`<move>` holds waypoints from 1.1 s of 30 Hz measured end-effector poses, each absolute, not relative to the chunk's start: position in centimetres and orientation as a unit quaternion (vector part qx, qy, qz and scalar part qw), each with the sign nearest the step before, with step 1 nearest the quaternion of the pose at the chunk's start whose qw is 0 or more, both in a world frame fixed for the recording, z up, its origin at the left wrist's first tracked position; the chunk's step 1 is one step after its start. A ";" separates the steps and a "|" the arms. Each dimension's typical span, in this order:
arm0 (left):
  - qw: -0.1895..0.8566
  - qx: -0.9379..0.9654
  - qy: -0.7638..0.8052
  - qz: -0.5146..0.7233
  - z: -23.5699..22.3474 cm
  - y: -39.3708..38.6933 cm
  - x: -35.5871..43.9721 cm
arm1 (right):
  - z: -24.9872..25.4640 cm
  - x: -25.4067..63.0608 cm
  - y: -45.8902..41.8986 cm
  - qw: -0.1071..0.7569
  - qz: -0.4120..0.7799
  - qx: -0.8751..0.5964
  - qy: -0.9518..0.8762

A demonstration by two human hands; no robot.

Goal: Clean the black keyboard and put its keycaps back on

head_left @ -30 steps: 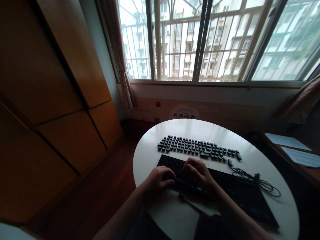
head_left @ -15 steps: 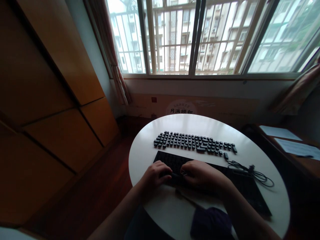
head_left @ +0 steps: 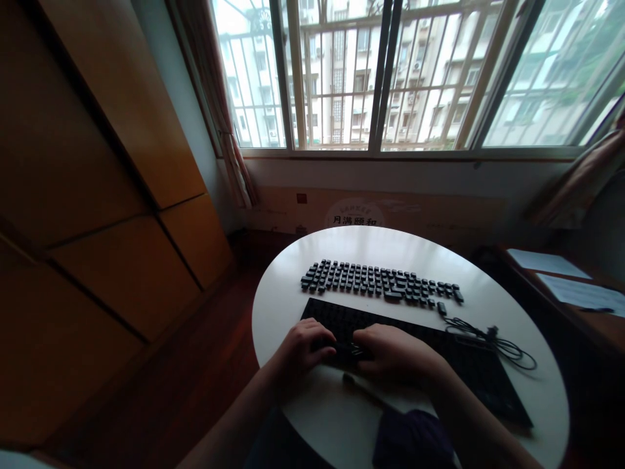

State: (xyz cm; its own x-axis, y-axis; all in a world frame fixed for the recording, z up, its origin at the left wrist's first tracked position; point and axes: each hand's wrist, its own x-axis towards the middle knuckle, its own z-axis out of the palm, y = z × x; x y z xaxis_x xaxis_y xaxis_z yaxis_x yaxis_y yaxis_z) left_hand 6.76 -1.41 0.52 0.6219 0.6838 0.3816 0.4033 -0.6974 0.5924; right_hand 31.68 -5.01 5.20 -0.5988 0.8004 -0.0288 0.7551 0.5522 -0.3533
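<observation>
A black keyboard base (head_left: 488, 384) lies slantwise on the round white table. My left hand (head_left: 307, 342) rests at its left front edge, fingers curled over the top and thumb at the near side, gripping it. Over the keyboard's left part, my right hand (head_left: 395, 352) is closed around a thin wire tool that looks like a keycap puller (head_left: 356, 350); its ends point down at the keyboard. Behind the keyboard, loose black keycaps (head_left: 361, 277) lie in keyboard-like rows. Both palms cover much of the keyboard's near side.
Near me lie a thin dark-headed tool, perhaps a brush (head_left: 348, 380), and a purple cloth (head_left: 413, 436). A coiled black cable (head_left: 508, 345) sits at the right. The white table (head_left: 273, 293) has a rounded edge. Papers (head_left: 581, 296) lie on a brown surface farther right.
My right hand has turned over and lowered, bringing the wire tool from above its fingers down to the keyboard. The purple cloth has come into view. My left hand stays at the keyboard's edge.
</observation>
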 end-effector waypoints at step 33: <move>0.115 0.849 0.350 0.378 0.3 -1.3 7.0 | 3.2 34.7 -0.4 0.268 0.143 -0.570 -0.763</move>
State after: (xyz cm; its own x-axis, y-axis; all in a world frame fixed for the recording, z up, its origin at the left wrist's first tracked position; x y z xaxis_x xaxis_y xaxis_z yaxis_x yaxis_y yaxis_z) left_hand 6.97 -1.25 0.28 0.4697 0.6811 0.5617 0.5073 -0.7289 0.4597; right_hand 34.67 -0.36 3.21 -0.2064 0.9469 0.2465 0.7938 0.3093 -0.5236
